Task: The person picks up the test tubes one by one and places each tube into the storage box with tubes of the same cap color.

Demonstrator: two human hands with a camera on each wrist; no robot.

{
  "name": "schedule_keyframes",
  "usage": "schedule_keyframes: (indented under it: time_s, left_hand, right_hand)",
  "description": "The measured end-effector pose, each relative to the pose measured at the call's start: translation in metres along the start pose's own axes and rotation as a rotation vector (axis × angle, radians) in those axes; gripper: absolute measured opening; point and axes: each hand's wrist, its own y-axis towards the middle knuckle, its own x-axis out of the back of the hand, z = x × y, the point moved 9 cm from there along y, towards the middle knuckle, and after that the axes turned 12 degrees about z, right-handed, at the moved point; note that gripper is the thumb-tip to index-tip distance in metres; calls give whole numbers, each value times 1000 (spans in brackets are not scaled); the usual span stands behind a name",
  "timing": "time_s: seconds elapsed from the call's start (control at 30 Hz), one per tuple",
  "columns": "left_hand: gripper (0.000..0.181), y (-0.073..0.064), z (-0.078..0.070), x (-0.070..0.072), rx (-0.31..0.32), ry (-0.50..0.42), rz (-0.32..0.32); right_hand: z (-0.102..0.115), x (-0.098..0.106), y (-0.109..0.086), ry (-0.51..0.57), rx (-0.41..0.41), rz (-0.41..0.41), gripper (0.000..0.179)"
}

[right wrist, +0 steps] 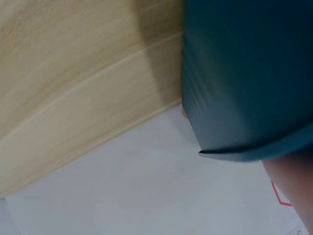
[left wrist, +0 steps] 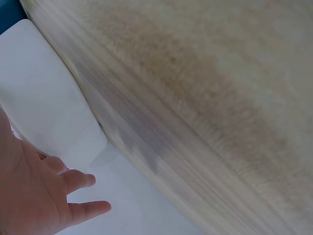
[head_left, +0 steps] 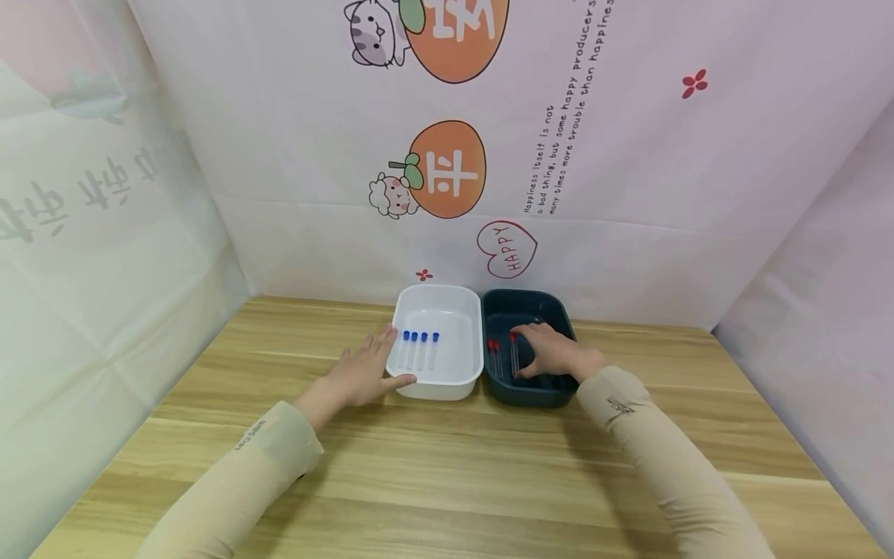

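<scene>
A white bin [head_left: 447, 373] and a dark teal bin [head_left: 531, 394] stand side by side. Several clear tubes with blue caps [head_left: 419, 338] lie in a row in the white one. My left hand [head_left: 363, 369] rests at its left rim, fingers extended and thumb over the front corner. Inside the dark bin, my right hand [head_left: 555, 353] holds a red-capped tube [head_left: 514, 357] endwise, a finger at the cap and the thumb by the bottom. More red-capped tubes [head_left: 494, 357] lie left of it. The right wrist view shows the dark bin's wall [right wrist: 234, 98] hiding most of that hand.
Both bins stand on a wood-grain table [head_left: 447, 473] near its back edge. A printed cloth [head_left: 594, 264] hangs right behind them, with more cloth at the left and right sides. The two bins touch or nearly touch along their inner walls.
</scene>
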Motion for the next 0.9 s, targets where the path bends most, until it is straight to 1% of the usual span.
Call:
schedule_keyframes:
  time_s: [0.13,0.43,0.7,0.9]
  left_hand:
    - [102,0,1,0,0,2,-2]
    - [103,0,1,-1,1,5,0]
    - [104,1,3,-2,3,13,4]
    - [104,3,4,-2,8,21,2]
  right_hand:
    - [-3,-2,3,2,-17,9,83]
    - [-6,-9,11,-51,-21,31,79]
    - [-2,-14,18,-66,-24,59,78]
    - [-1,-16,20,-80,-34,81,78]
